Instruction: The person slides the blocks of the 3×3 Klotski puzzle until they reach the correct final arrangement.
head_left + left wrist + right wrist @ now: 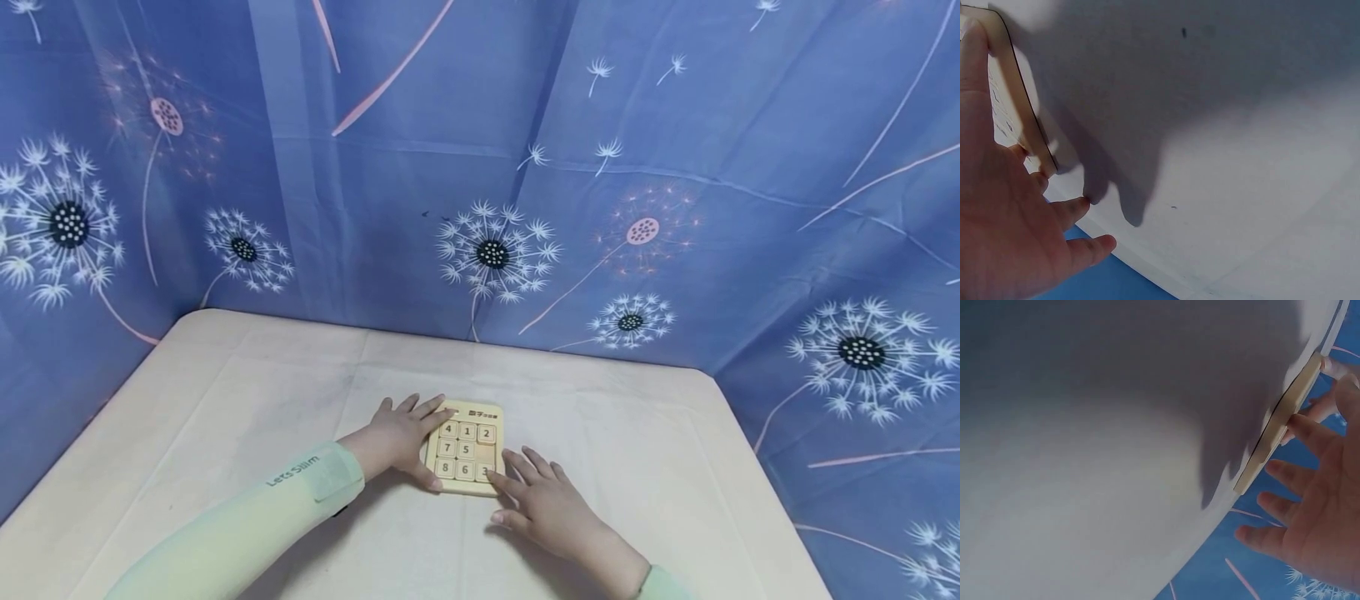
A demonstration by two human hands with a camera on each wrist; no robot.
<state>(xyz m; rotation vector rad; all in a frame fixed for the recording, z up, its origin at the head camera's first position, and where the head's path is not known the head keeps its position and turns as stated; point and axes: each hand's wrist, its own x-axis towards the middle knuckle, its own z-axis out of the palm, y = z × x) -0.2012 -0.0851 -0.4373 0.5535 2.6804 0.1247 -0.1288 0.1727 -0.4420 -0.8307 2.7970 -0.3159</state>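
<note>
A yellow number sliding puzzle (465, 489) lies flat on the table, its tiles in rows 4-1-2, 7-5-gap and 8-6-3. The gap is at the right of the middle row. My left hand (397, 437) holds the puzzle by its left side, thumb at the lower left corner and forefinger over the top left. In the left wrist view, the thumb (975, 56) presses on the puzzle's rim (1022, 106). My right hand (551, 508) has its forefinger on the 3 tile (483, 472); its other fingers stretch loosely beside the right edge.
A pale cloth covers the table (285, 400). Behind and at both sides hangs a blue curtain (390, 192) with dandelion prints. Light green sleeves (255, 517) cover the forearms. Shadows of the hands fall on the cloth.
</note>
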